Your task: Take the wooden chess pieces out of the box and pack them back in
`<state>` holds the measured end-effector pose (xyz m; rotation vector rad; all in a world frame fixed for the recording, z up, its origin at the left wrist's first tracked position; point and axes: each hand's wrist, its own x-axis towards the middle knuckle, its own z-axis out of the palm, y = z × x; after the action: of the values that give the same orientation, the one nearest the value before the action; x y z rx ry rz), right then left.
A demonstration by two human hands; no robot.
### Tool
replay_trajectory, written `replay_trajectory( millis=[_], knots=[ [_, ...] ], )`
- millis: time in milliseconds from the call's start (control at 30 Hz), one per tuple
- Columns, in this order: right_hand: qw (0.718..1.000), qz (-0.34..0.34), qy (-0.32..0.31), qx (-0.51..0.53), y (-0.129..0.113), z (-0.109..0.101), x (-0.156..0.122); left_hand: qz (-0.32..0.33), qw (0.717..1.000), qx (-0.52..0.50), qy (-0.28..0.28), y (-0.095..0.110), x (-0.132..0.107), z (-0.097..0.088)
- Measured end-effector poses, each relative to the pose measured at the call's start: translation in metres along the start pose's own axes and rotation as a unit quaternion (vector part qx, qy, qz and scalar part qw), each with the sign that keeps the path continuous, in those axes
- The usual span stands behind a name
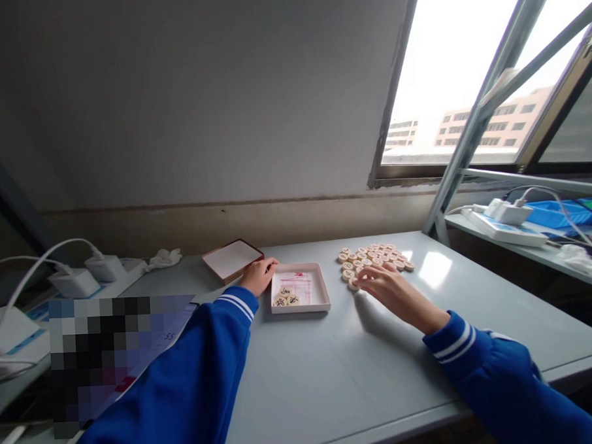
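Note:
A white-walled shallow box lies on the desk with three round wooden Chinese chess pieces in its near left corner. My left hand is closed at the box's left wall, fingers at the rim. Right of the box, many more Chinese chess pieces lie close together in a flat cluster. My right hand is at the near edge of this cluster, thumb and fingertips pinching one piece. The fingers partly cover that piece and some behind it.
The box lid lies behind my left hand, tilted. At left are a power strip with white chargers, cables, crumpled tissue and a partly pixelated screen. A metal frame post stands at the desk's back right.

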<state>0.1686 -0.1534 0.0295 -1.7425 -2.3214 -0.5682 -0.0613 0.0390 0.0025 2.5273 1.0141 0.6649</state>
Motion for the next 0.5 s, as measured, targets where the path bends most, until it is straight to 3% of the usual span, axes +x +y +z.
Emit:
replay_trajectory(
  millis=[133,267,400,500],
  knots=[
    [0.997,0.041,-0.006,-0.066,-0.001,-0.002,0.004,0.001,1.000,0.001,0.005,0.000,0.000,0.000],
    [0.994,0.102,-0.011,-0.023,-0.013,-0.011,0.025,0.008,1.000,-0.001,-0.001,0.000,0.000,0.000],
    [0.989,-0.016,-0.064,0.133,-0.038,-0.012,0.062,0.008,1.000,0.006,0.007,-0.002,0.001,0.001],
    [0.978,-0.077,-0.108,0.162,-0.054,-0.004,0.086,0.004,1.000,0.007,0.007,-0.003,0.001,0.001]
  ],
)
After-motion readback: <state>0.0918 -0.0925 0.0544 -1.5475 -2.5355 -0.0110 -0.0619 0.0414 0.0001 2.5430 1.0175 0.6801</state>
